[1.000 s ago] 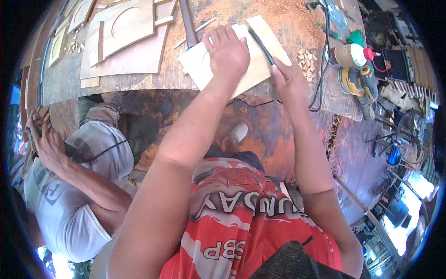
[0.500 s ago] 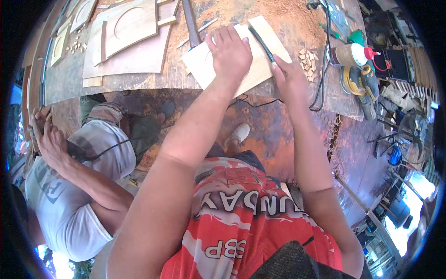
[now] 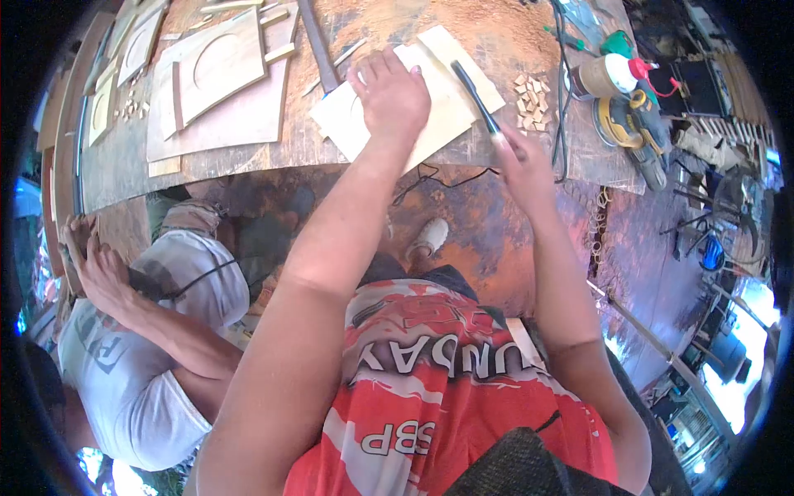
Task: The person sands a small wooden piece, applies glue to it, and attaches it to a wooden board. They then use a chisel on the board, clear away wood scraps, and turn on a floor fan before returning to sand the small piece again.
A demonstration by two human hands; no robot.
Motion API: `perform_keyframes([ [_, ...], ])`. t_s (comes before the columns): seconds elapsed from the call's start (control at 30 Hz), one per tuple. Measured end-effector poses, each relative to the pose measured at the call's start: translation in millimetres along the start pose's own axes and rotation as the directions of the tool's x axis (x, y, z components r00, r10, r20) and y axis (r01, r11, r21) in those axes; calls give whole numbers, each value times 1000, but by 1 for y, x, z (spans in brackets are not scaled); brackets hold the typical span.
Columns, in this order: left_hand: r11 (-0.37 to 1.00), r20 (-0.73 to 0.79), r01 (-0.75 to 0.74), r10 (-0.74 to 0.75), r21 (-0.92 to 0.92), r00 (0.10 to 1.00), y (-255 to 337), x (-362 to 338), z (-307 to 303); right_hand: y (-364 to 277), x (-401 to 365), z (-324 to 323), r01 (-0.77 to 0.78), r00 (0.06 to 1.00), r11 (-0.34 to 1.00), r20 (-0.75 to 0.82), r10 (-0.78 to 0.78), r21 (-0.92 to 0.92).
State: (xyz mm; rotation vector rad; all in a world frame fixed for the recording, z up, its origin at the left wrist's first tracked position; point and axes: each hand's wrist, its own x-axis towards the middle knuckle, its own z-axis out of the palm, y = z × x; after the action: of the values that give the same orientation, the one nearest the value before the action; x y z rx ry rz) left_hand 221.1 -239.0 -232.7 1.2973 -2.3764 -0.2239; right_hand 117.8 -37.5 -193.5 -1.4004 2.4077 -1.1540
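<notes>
My left hand lies flat with its fingers stretched out on a pale wooden board at the front edge of the workbench. Part of a curved line shows on the board beside that hand. In my right hand is a slim dark tool that looks like a toothbrush. My fingers close round its lower end, and its dark head points up and left over the board's right part. Right of the board lies a pile of small wooden pieces.
A glue bottle with a red cap, a yellow sander and a black cable are on the right. Panels with round recesses lie left on the sawdust-strewn bench. A co-worker sits at lower left.
The brush has swung away from the board's surface, toward the right, with my right hand lower. My left hand stays on the board. The whole view has shifted slightly.
</notes>
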Motion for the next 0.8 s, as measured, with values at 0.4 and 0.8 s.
perform_keyframes([
  [0.4,999,101,-43,44,-14,994,11,1,-15,4,-72,-59,-664,741,537,358,568,520],
  [0.8,918,479,-333,198,216,855,82,-32,-37,-1,-128,-96,-644,757,493,392,524,585],
])
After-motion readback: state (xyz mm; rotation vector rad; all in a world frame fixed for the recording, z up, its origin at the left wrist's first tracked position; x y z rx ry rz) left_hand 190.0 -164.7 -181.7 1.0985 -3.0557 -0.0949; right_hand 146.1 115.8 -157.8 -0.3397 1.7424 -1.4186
